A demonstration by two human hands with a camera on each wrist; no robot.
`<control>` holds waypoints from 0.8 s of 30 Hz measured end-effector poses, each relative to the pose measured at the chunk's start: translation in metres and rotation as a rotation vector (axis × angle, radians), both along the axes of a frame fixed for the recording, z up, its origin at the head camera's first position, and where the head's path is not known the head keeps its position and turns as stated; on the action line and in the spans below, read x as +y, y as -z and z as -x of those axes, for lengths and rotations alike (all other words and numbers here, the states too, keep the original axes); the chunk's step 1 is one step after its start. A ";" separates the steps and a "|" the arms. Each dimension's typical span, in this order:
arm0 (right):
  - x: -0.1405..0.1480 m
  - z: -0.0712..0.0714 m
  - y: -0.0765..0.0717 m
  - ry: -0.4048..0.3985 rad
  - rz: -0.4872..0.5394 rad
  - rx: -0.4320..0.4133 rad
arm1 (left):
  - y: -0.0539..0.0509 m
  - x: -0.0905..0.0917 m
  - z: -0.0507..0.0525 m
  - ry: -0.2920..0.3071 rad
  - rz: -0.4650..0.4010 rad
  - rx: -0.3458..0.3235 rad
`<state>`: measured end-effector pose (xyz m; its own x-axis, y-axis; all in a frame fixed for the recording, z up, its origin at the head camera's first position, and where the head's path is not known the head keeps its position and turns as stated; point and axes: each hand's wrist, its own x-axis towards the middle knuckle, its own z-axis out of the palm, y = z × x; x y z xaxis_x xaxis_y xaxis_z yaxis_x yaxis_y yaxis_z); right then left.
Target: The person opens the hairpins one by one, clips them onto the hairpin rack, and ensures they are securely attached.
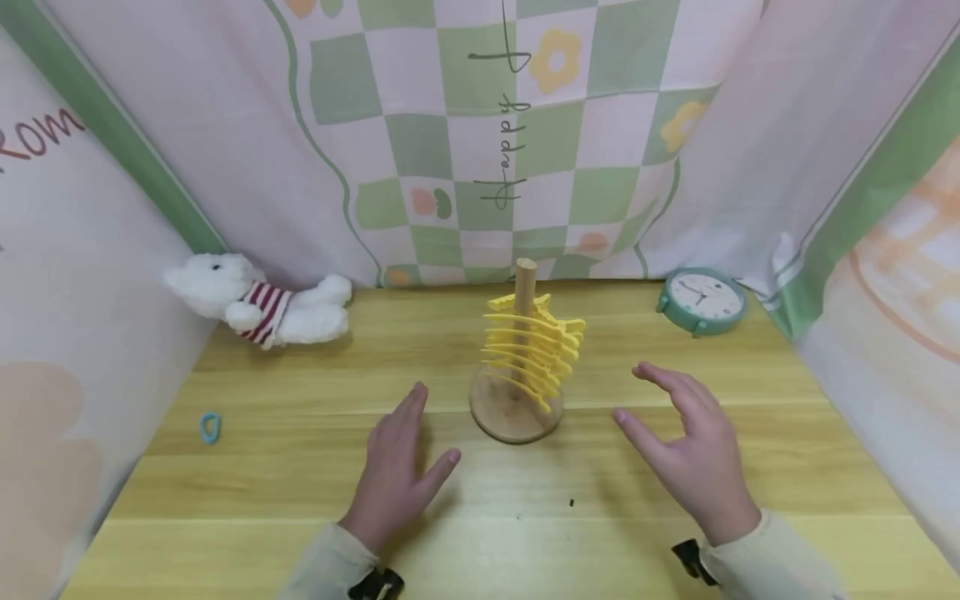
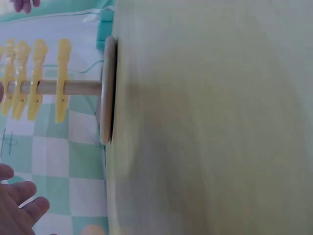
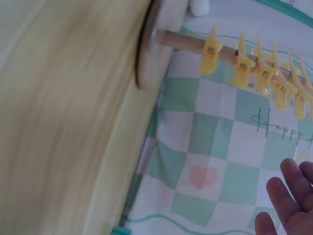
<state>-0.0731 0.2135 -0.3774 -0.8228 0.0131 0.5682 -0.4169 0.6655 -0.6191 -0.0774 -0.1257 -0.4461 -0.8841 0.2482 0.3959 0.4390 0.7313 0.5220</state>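
Near yellow clips [image 1: 555,356], left hand [image 1: 396,475] and right hand [image 1: 693,454] are spread; only the head view shows a blue loop [image 1: 204,428].

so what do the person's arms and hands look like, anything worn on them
The left hand and right hand wear no gloves. Pale beige sleeves reach both wrists, and a small black piece shows at each cuff, too unclear to identify.

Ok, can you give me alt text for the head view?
Yellow clips line an upright wooden post on a round base, with a person's left grip and right grip open on either side, not touching it. On the wooden table lie a white plush toy and blue ring at left, a teal clock at right.
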 end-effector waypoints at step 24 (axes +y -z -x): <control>-0.034 0.029 -0.026 -0.043 0.075 -0.043 | 0.021 0.054 0.025 -0.024 -0.245 -0.290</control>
<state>-0.1016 0.1792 -0.3516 -0.8473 0.0182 0.5308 -0.4162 0.5983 -0.6847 -0.1022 -0.0715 -0.4670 -0.9726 0.1551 0.1730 0.2313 0.5779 0.7826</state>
